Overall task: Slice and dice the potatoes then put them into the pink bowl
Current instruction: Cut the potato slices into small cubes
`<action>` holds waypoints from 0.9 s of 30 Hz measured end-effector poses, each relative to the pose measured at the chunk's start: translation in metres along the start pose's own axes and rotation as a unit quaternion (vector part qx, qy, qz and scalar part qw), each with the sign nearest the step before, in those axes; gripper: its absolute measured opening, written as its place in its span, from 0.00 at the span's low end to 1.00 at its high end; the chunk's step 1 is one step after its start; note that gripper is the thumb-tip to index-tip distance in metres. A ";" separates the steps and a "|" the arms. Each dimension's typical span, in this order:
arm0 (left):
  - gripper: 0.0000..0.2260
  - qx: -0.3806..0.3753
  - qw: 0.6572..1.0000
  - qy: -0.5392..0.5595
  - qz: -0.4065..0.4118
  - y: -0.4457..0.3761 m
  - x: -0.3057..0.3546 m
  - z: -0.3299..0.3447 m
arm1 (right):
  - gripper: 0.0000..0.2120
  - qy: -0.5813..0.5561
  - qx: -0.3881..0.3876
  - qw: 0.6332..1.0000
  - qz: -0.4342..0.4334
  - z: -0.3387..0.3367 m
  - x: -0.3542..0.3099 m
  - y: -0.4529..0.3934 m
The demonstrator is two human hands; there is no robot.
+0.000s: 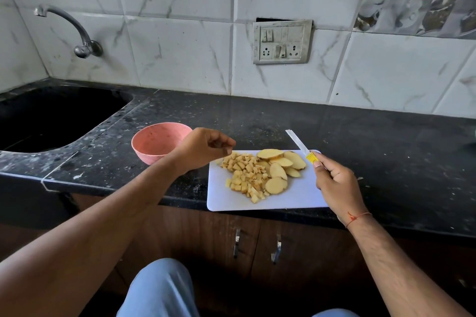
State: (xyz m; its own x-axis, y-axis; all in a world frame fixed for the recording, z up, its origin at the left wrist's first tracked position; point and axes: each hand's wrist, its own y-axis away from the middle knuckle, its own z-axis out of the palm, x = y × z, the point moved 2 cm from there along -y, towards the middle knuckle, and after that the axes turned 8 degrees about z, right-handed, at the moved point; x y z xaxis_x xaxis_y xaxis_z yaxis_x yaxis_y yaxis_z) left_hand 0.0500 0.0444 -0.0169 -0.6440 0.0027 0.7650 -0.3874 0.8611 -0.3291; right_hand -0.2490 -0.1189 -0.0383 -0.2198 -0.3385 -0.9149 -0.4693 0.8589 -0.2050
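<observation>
Mid-chop: diced potato (pixel 244 175) and slices (pixel 280 165) on white board (pixel 291 201).
Right hand (pixel 334 183) grips knife (pixel 300 145); left hand (pixel 206 148) loosely curled, holding nothing, between board and pink bowl (pixel 154 141).

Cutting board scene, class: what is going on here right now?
A person is partway through dicing potatoes. The right hand grips a knife, blade raised off the white cutting board. The left hand hovers, loosely curled, between the pink bowl and the board. Diced potato and uncut potato slices lie on the board; nothing shows in the bowl.
</observation>
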 end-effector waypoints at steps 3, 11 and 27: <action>0.15 -0.055 0.992 -0.112 0.010 -0.002 -0.003 -0.004 | 0.26 -0.003 -0.002 1.000 0.002 0.000 0.000 0.000; 0.15 -0.136 0.928 -0.323 0.128 -0.003 0.011 0.016 | 0.26 0.005 0.000 1.000 -0.006 0.000 -0.001 0.000; 0.07 -0.094 0.941 -0.308 0.103 -0.015 0.024 0.016 | 0.24 0.007 0.008 1.000 -0.005 0.001 0.003 -0.003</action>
State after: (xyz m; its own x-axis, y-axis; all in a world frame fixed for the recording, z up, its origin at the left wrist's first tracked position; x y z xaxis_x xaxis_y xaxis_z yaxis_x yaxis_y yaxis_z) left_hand 0.0295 0.0233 -0.0024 -0.9754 -0.0654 0.2103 -0.1257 0.9494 -0.2878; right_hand -0.2480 -0.1220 -0.0409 -0.2278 -0.3527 -0.9076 -0.4571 0.8617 -0.2201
